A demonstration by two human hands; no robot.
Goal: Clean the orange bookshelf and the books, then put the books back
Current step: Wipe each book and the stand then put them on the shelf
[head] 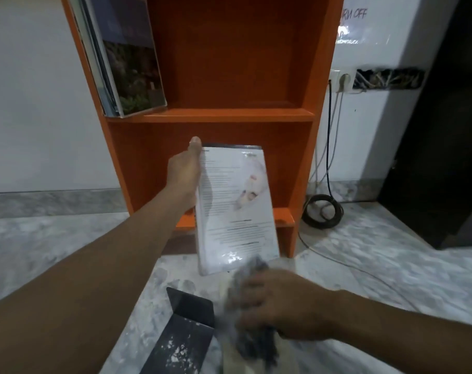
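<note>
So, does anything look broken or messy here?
Yes. On the wall right of the bookshelf, a long hole beside the socket shows tangled wires, with no cover. On the floor by the right hand, a black bookend lies speckled with white flecks. The books on the upper shelf lean sideways.

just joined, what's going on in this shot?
A person is cleaning books in front of a tall orange bookshelf. The left hand grips a glossy white book by its side edge, held tilted above the floor. The right hand holds a crumpled grey cloth at the book's lower corner, blurred with motion. A few thin books lean in the upper shelf's left corner. A dark metal bookend sits on the marble floor.
</note>
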